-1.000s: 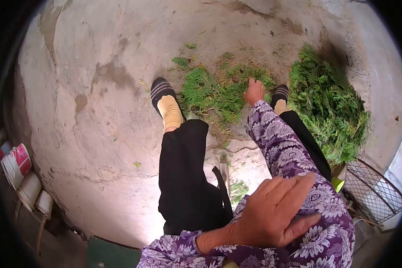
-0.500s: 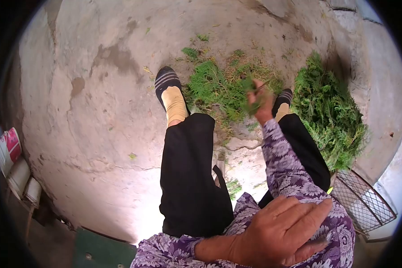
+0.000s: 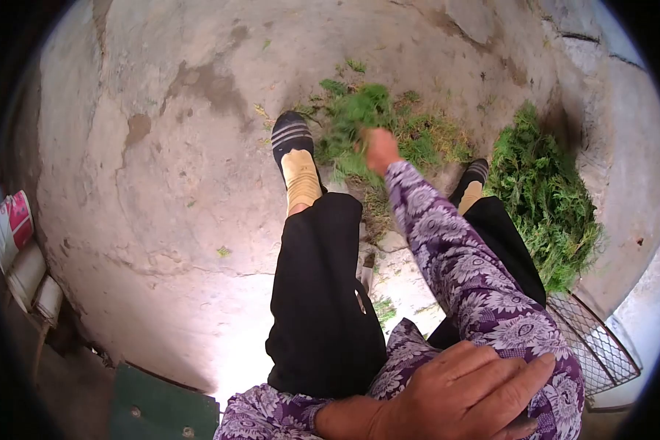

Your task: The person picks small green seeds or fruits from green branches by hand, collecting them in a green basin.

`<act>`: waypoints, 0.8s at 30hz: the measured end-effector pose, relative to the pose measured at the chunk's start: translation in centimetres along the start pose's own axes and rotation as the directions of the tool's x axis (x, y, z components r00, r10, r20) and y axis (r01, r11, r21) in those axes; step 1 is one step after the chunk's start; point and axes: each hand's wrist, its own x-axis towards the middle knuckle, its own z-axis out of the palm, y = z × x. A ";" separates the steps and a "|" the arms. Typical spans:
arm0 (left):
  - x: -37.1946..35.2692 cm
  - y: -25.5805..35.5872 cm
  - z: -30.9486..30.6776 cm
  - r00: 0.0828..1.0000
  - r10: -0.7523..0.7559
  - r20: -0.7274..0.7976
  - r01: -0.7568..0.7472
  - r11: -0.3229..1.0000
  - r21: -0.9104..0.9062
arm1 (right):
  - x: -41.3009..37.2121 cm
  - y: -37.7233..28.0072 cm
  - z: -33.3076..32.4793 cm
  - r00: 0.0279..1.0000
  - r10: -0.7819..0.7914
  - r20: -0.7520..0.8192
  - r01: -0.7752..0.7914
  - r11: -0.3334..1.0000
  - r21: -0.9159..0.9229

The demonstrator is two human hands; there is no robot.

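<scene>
1. Two hands: right hand (image 3: 381, 150) grasps evergreen sprigs (image 3: 361, 108), motion-blurred, near left shoe (image 3: 292, 132)
2. Left hand (image 3: 462, 396): fingers partly bent, palm hidden; grip cannot be determined
3. Evergreen pile (image 3: 543, 198): on floor (image 3: 176, 183), beside right shoe (image 3: 475, 173)
4. White cylinders (image 3: 28, 275), far left: contents not discernible

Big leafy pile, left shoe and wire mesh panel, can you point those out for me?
Big leafy pile (image 3: 543, 198), head view: its middle.
Left shoe (image 3: 291, 133), head view: the striped top.
Wire mesh panel (image 3: 592, 345), head view: middle of the grid.
</scene>
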 end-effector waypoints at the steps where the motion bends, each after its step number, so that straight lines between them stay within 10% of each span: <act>1: 0.2 0.2 0.0 1.000 -0.004 -0.010 0.004 1.000 0.009 | 0.3 0.7 -1.2 0.987 0.084 -0.135 -0.071 0.992 0.101; 5: 0.8 1.1 -0.6 0.998 -0.054 0.033 0.054 0.998 -0.012 | -0.8 0.3 -3.6 0.907 -0.026 -0.420 0.032 0.999 0.007; 10: 0.3 1.3 0.1 0.999 -0.049 -0.022 0.049 0.998 -0.036 | -4.7 -2.3 -0.2 0.990 0.139 -0.022 -0.139 0.990 -0.035; 13: 0.2 1.3 -0.3 0.999 -0.037 0.013 0.037 0.999 -0.023 | -4.5 -1.0 2.3 0.963 0.235 -0.133 -0.218 0.968 0.127; 19: 0.3 1.8 0.0 0.999 -0.046 -0.026 0.045 0.999 -0.022 | -4.1 -2.0 -0.5 0.843 -0.063 -0.533 0.228 0.941 0.249; 24: 0.8 1.9 -0.3 0.998 -0.059 0.008 0.060 0.998 -0.035 | -5.7 -2.0 2.4 0.986 -0.153 -0.067 0.160 0.980 0.117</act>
